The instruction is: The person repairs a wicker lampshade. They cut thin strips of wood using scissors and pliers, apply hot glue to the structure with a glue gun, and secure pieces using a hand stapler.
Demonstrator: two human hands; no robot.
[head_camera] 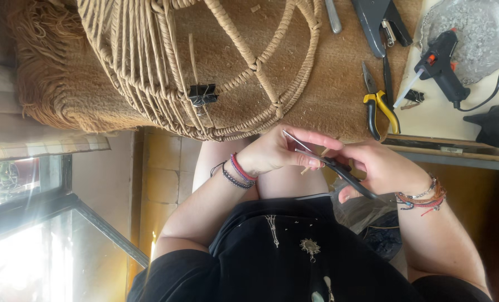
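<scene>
Tan woven basket (205, 67) at eleven o'clock; yellow-handled pliers (379, 106) at two; black glue gun (444, 66), orange trigger; black scissors (339, 170).

— What are we wearing?
— A black short-sleeved top (294, 251) with small metallic ornaments down the front.
— And on our wrists?
— Red and dark beaded bracelets (237, 172) on one, red, orange and silvery beaded bands (425, 198) on the other.

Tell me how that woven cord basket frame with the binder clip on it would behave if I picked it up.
The woven frame would probably feel light for its size, since it is mostly open cord lattice. It likely keeps its shape, as the ribs hold a curved dome. The loose strand under the black binder clip may flop or slip if the clip shifts.
</scene>
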